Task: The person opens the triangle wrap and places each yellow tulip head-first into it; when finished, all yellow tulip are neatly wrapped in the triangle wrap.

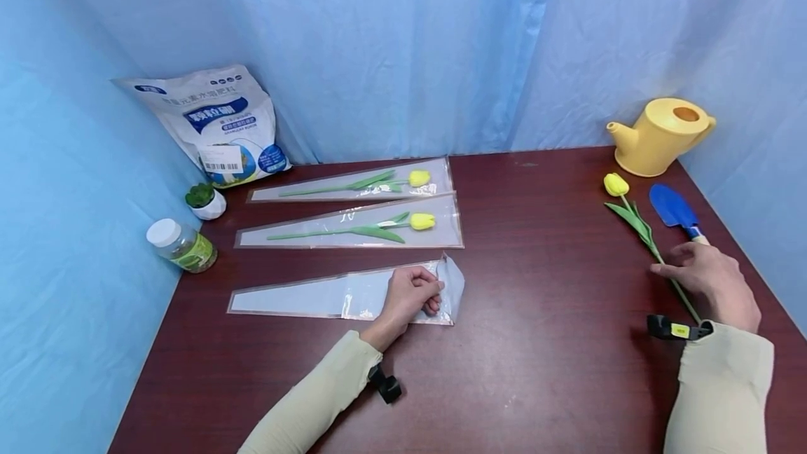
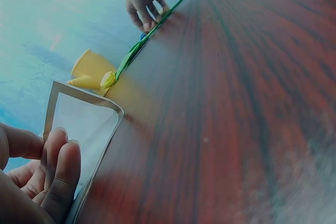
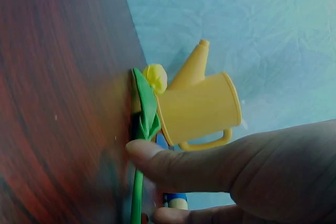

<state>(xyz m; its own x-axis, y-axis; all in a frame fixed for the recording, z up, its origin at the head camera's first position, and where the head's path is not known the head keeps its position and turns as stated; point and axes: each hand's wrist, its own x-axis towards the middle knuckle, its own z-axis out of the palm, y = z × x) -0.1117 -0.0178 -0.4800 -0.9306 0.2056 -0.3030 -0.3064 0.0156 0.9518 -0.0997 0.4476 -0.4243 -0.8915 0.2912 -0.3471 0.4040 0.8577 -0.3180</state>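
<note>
My left hand (image 1: 412, 293) pinches the wide end of a tapered clear plastic flower sleeve (image 1: 286, 298) lying flat on the table. One layer of its mouth bends up past the fingers, and the left wrist view shows the sleeve's bordered corner (image 2: 113, 109) beside the curled fingers. Over at the right, my right hand (image 1: 712, 279) is at the stem of a yellow tulip (image 1: 615, 185) with green leaves. In the right wrist view the thumb (image 3: 149, 153) overlaps the green stem (image 3: 137, 195), with a gap between thumb and fingers.
Two more sleeves (image 1: 255, 238), each holding a yellow tulip, lie farther back. A blue trowel (image 1: 671, 205) and a yellow watering can (image 1: 658, 139) are by the right hand. Along the left stand a fertilizer bag (image 1: 214, 121), a small potted succulent (image 1: 207, 200) and a white-capped jar (image 1: 183, 245).
</note>
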